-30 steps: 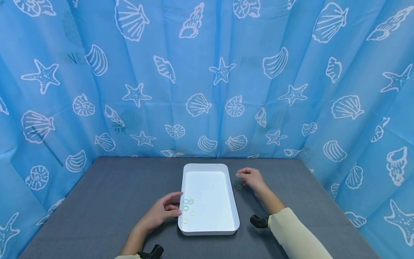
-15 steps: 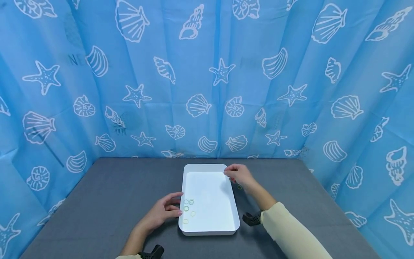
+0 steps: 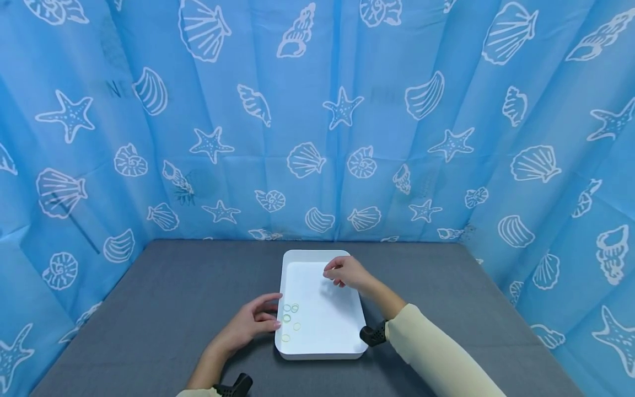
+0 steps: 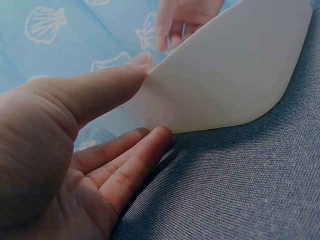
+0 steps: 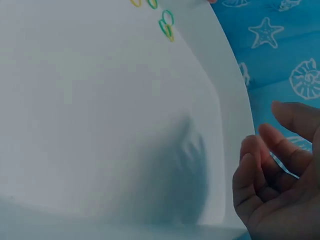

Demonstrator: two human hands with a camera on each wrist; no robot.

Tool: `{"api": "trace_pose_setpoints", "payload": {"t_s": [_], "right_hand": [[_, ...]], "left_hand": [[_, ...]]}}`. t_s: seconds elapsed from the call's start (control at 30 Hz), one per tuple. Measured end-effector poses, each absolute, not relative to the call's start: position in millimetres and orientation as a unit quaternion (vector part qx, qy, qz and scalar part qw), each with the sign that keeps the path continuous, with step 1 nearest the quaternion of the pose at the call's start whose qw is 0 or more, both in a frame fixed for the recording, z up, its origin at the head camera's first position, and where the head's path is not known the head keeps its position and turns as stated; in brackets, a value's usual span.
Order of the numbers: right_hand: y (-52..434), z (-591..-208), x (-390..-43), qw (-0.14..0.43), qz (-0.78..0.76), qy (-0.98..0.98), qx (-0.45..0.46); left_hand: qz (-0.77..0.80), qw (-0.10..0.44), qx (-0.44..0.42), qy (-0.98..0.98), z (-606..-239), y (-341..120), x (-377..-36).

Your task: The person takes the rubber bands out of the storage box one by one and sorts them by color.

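The left hand, loosely spread, touches the white tray just right of it; the right hand, half-curled, hangs above, its hold impossible to tell. Coloured rings lie inside, nearest the left hand; best work low, tray steadied

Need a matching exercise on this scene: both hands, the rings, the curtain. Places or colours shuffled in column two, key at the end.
Column one
1. left hand
2. right hand
3. rings
4. curtain

Column two
A. over the white tray
B. lying inside the tray, toward its left side
C. blue with white shells and starfish
D. touching the tray's left wall from outside

Pairs: 1-D, 2-A, 3-B, 4-C
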State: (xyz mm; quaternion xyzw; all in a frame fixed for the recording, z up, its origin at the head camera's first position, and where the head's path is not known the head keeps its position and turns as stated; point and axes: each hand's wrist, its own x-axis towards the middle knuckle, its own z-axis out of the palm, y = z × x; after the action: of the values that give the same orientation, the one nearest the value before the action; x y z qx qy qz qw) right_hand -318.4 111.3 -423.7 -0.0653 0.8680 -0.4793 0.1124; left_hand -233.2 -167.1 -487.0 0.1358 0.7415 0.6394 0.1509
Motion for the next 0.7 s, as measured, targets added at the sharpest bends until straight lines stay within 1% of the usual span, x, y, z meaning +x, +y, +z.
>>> {"api": "trace_pose_setpoints", "payload": {"t_s": [0.27,0.43,0.7], "right_hand": [[98,-429,-315,0.15,-0.443,0.878,-0.105],[90,-433,-315,0.149,-0.432,0.879,-0.136],[77,-439,-315,0.166,-0.424,0.871,-0.183]], "left_hand": [[0.639,0.151,0.135,0.742,-486,-168,-233],[0.637,0.15,0.136,0.744,-486,-168,-234],[0.637,0.148,0.141,0.744,-487,-168,-234]]}}
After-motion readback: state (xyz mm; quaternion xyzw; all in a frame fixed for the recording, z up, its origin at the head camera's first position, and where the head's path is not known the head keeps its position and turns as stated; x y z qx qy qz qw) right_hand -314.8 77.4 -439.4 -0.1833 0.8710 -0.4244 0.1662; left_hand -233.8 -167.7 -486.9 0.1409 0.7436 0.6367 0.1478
